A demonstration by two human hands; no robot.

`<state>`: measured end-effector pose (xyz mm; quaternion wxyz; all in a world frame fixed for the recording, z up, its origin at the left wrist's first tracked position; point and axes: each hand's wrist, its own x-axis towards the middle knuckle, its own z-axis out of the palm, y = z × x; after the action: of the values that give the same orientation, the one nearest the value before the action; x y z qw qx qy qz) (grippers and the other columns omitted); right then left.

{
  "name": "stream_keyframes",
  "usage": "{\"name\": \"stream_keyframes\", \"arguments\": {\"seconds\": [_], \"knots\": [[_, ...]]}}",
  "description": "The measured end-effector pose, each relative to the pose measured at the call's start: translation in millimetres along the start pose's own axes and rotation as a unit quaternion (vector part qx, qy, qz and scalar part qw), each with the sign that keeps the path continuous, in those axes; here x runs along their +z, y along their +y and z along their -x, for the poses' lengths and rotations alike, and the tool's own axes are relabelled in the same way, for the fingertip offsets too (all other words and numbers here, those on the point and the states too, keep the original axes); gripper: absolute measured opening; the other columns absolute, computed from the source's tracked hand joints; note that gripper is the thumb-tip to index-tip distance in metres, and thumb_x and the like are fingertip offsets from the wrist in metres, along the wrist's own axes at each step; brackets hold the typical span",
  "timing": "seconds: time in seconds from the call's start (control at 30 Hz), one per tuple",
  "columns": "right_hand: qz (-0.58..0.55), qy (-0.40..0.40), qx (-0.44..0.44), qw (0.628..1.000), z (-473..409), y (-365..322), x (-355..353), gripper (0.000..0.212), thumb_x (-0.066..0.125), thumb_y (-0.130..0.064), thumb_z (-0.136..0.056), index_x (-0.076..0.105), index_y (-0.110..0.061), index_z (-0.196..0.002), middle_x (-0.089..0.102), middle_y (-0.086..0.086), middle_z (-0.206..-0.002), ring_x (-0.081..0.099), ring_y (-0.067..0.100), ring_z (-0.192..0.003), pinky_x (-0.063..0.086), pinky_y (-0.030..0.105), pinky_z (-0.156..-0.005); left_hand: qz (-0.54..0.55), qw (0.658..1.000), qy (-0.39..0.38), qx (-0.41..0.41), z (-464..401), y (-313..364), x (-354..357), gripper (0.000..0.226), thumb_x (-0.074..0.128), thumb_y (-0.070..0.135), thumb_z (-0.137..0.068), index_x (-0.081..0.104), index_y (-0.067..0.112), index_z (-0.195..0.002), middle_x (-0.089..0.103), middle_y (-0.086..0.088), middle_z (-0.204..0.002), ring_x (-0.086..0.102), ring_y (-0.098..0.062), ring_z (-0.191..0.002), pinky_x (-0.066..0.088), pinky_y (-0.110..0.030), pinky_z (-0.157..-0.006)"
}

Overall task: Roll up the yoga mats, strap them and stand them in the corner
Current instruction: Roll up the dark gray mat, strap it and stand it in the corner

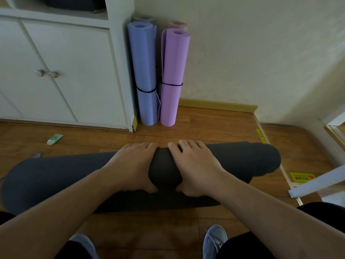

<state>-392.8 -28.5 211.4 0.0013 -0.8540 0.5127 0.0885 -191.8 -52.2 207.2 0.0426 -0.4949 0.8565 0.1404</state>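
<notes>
A dark grey yoga mat (242,157) lies rolled up across the wooden floor in front of me. My left hand (130,165) and my right hand (196,167) grip the roll at its middle, side by side, fingers over the top and thumbs under the near side. A short flap of the mat (158,200) lies flat on the floor below the roll. In the corner stand a blue rolled mat (145,71) and a purple rolled mat (173,71), each upright with a thin black strap around it. Two more rolls peek out behind them.
A white cabinet (65,71) with two knobbed doors fills the left. A green tube (55,139) lies on the floor near it. A yellow sticker (300,177) and a white bar (317,182) sit at the right. My shoes (214,240) show below.
</notes>
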Motion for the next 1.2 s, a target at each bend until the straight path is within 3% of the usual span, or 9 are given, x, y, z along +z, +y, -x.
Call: {"name": "stream_keyframes", "arguments": {"seconds": [0.13, 0.2, 0.33, 0.47, 0.63, 0.83, 1.0, 1.13, 1.2], "knots": [[-0.021, -0.005, 0.008, 1.000, -1, 10, -3, 0.105, 0.089, -0.061, -0.067, 0.036, -0.024, -0.150, 0.052, 0.001, -0.143, 0.050, 0.024, -0.131, 0.042, 0.047, -0.113, -0.048, 0.999, 0.023, -0.005, 6, 4, 8, 0.136, 0.084, 0.076, -0.061, 0.003, 0.031, -0.161, 0.025, 0.005, -0.162, 0.032, -0.021, -0.148, 0.027, -0.044, -0.125], [-0.051, -0.024, 0.033, 0.998, 0, 14, -3, 0.104, 0.089, -0.066, -0.064, 0.039, -0.028, -0.147, 0.055, -0.004, -0.138, 0.053, 0.021, -0.127, 0.044, 0.046, -0.110, -0.093, 0.995, 0.026, -0.015, 6, 9, 14, 0.143, 0.084, 0.077, -0.060, -0.002, 0.026, -0.162, 0.021, 0.000, -0.164, 0.027, -0.025, -0.151, 0.025, -0.046, -0.127], [-0.066, -0.040, 0.032, 0.996, 2, 14, 1, 0.111, 0.088, -0.070, -0.064, 0.033, -0.030, -0.151, 0.051, -0.005, -0.145, 0.048, 0.021, -0.133, 0.039, 0.045, -0.116, -0.106, 0.994, 0.035, -0.007, 0, 11, 21, 0.122, 0.088, 0.069, -0.061, 0.024, 0.023, -0.154, 0.039, 0.002, -0.152, 0.041, -0.022, -0.140, 0.035, -0.045, -0.120], [-0.006, -0.043, 0.013, 0.999, 5, 8, 0, 0.135, 0.089, -0.068, -0.065, 0.008, -0.022, -0.163, 0.026, 0.006, -0.162, 0.026, 0.030, -0.150, 0.022, 0.048, -0.127, -0.049, 0.999, 0.021, -0.008, -2, 5, 14, 0.106, 0.088, 0.069, -0.060, 0.036, 0.028, -0.144, 0.049, 0.008, -0.142, 0.049, -0.016, -0.130, 0.040, -0.043, -0.116], [-0.014, -0.016, 0.011, 1.000, -1, 3, 7, 0.119, 0.093, -0.059, -0.064, 0.025, -0.023, -0.155, 0.041, 0.004, -0.149, 0.043, 0.028, -0.137, 0.037, 0.046, -0.119, -0.016, 1.000, 0.021, -0.009, 0, 1, 12, 0.109, 0.085, 0.073, -0.060, 0.034, 0.033, -0.148, 0.048, 0.012, -0.145, 0.047, -0.015, -0.132, 0.038, -0.043, -0.117], [-0.060, -0.041, 0.032, 0.997, -4, 9, 4, 0.109, 0.089, -0.069, -0.062, 0.035, -0.029, -0.148, 0.051, -0.004, -0.138, 0.052, 0.020, -0.125, 0.044, 0.042, -0.109, -0.072, 0.997, 0.021, 0.013, 5, 4, 21, 0.130, 0.082, 0.077, -0.062, 0.014, 0.027, -0.160, 0.024, 0.004, -0.161, 0.025, -0.022, -0.149, 0.021, -0.046, -0.127], [-0.086, -0.064, 0.041, 0.993, 0, 7, 1, 0.101, 0.089, -0.071, -0.059, 0.041, -0.033, -0.139, 0.054, -0.009, -0.129, 0.055, 0.017, -0.119, 0.047, 0.041, -0.104, -0.093, 0.995, 0.015, 0.018, -1, 8, 20, 0.116, 0.088, 0.070, -0.061, 0.030, 0.026, -0.152, 0.041, 0.005, -0.153, 0.040, -0.019, -0.141, 0.031, -0.044, -0.122], [-0.043, -0.030, 0.016, 0.999, 5, 2, -2, 0.126, 0.086, -0.071, -0.066, 0.015, -0.027, -0.159, 0.029, 0.002, -0.158, 0.031, 0.027, -0.146, 0.030, 0.047, -0.124, -0.069, 0.998, 0.003, 0.011, -2, 3, 13, 0.105, 0.088, 0.069, -0.062, 0.038, 0.028, -0.146, 0.048, 0.008, -0.144, 0.046, -0.016, -0.133, 0.035, -0.043, -0.117], [-0.034, -0.032, 0.006, 0.999, 8, -6, -4, 0.136, 0.089, -0.069, -0.064, 0.005, -0.025, -0.162, 0.019, 0.003, -0.162, 0.022, 0.029, -0.151, 0.024, 0.049, -0.127, -0.042, 0.999, -0.013, 0.003, -2, 2, 7, 0.104, 0.087, 0.070, -0.062, 0.040, 0.030, -0.146, 0.049, 0.009, -0.142, 0.046, -0.015, -0.131, 0.035, -0.045, -0.117]]}}
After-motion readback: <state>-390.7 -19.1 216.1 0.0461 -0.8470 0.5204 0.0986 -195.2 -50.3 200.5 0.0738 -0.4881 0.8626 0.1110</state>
